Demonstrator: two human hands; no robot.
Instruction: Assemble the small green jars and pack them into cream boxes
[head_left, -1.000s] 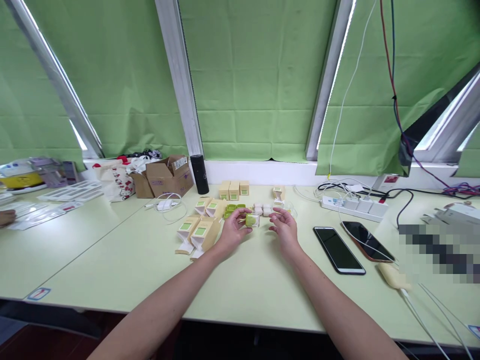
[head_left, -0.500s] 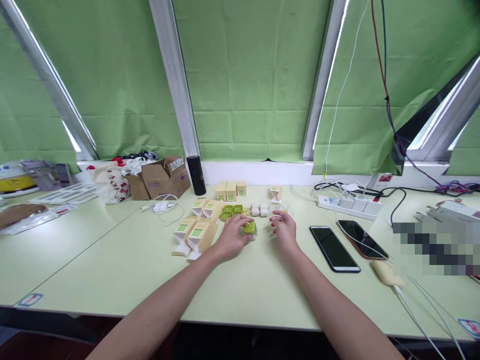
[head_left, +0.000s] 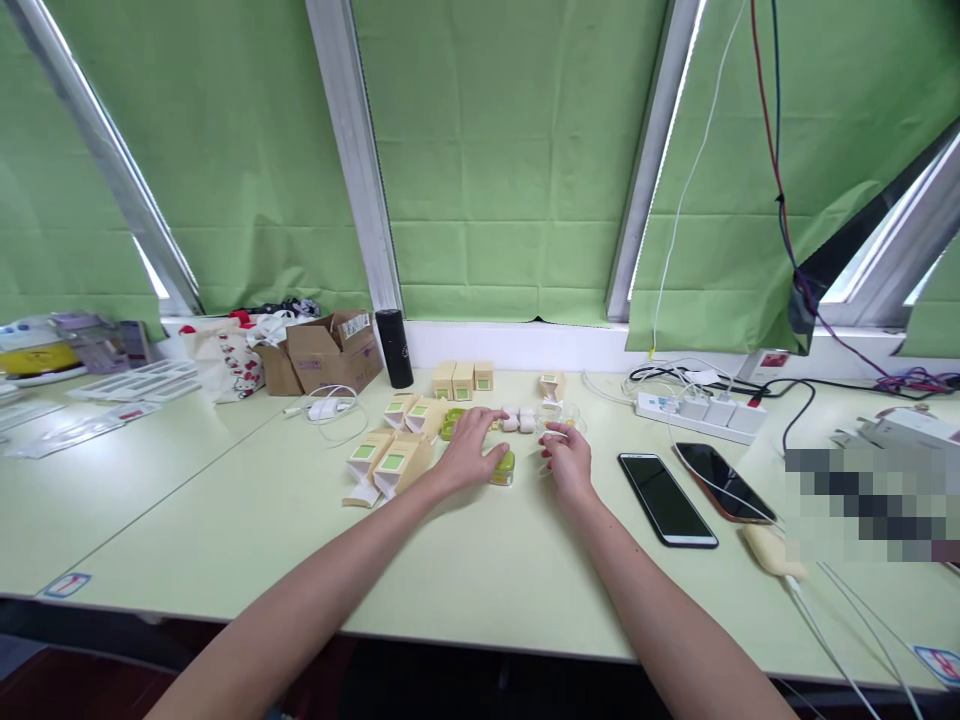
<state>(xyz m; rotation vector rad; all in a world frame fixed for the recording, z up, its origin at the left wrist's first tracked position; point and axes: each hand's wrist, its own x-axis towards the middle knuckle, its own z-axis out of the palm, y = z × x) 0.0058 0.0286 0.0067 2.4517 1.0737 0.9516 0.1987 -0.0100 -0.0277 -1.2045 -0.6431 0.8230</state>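
My left hand [head_left: 471,452] reaches over the small green cases [head_left: 450,422] with its fingers apart, hiding most of them, and no object shows in its grasp. Just beside its thumb a small green case [head_left: 503,470], with a clear part around its base, rests on the table. Small pale pink cases [head_left: 518,421] sit beyond the fingertips. My right hand [head_left: 568,458] is closed in a pinch near some clear round plastic pieces [head_left: 571,415]; what lies between its fingers is too small to name. Opened cream boxes with green labels [head_left: 401,465] stand left of my left hand.
Closed cream boxes [head_left: 463,380] and a black bottle [head_left: 394,348] stand at the back. A cardboard box [head_left: 330,352] is farther left. To the right lie two phones [head_left: 667,500], a power strip [head_left: 701,415] and loose white cables.
My left hand has let go of the green case and moved up and away over the other green cases. My right hand stays nearly still. Another person's hand has left the far left.
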